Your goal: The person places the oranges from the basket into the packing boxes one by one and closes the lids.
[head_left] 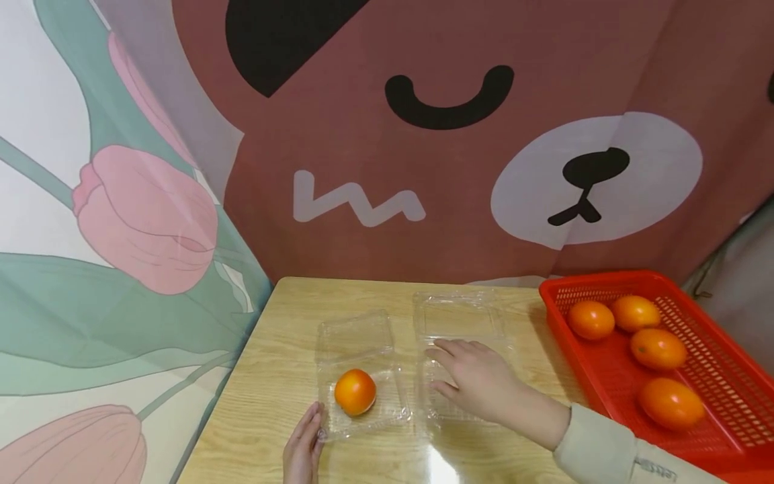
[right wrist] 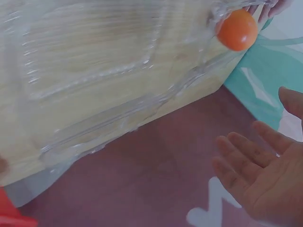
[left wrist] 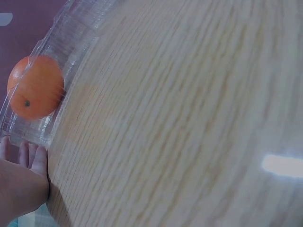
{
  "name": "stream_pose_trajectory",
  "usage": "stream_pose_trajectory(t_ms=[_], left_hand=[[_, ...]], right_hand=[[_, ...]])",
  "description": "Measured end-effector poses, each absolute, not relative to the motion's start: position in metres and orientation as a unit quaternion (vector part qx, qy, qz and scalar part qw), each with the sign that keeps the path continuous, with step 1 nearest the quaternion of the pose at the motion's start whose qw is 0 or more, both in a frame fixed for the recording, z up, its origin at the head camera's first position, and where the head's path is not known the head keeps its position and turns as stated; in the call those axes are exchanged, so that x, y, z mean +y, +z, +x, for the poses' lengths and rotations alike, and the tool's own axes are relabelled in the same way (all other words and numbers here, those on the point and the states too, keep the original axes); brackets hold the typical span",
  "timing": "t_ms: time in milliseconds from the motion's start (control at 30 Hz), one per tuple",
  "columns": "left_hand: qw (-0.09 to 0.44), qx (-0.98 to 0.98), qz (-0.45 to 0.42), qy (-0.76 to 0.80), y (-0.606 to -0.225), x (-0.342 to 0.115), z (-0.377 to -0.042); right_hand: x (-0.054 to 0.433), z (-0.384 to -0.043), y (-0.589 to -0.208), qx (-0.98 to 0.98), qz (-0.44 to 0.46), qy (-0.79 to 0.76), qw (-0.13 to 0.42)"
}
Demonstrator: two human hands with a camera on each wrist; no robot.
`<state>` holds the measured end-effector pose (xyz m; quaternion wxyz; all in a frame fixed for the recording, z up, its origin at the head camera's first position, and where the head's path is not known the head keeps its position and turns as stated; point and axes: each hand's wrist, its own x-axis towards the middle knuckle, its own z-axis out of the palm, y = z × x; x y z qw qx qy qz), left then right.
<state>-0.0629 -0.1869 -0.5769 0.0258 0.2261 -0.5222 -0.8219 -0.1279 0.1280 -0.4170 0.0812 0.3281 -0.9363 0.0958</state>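
Observation:
An orange [head_left: 355,392] sits in the base of a clear plastic clamshell box [head_left: 357,339], whose lid is folded back. My left hand [head_left: 302,445] is at that box's near left edge, its fingers extended against the side; the left wrist view shows this hand [left wrist: 21,182] close below the orange [left wrist: 35,87]. Over a second clear clamshell box [head_left: 459,316], also unfolded, hovers my right hand [head_left: 478,380], fingers spread and holding nothing. In the right wrist view the right hand [right wrist: 260,177] has its palm and extended fingers showing. Whether it touches the box is unclear.
At the right, a red plastic basket [head_left: 611,396] holds several oranges [head_left: 658,349]. Both boxes rest on a light wooden table [head_left: 242,417], which meets a printed curtain [head_left: 387,255] at the back and left.

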Motion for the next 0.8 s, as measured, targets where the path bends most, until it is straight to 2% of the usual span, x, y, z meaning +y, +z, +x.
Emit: stream_pose_trajectory(t_ms=[433, 800], left_hand=[[0.032, -0.523, 0.229, -0.82, -0.578, -0.187, -0.063], [0.021, -0.543, 0.233, -0.807, -0.577, -0.187, -0.065]], right_hand=[[0.178, -0.127, -0.421, -0.936, 0.282, 0.158, 0.138], [0.217, -0.12, -0.414, -0.95, 0.231, 0.157, 0.142]])
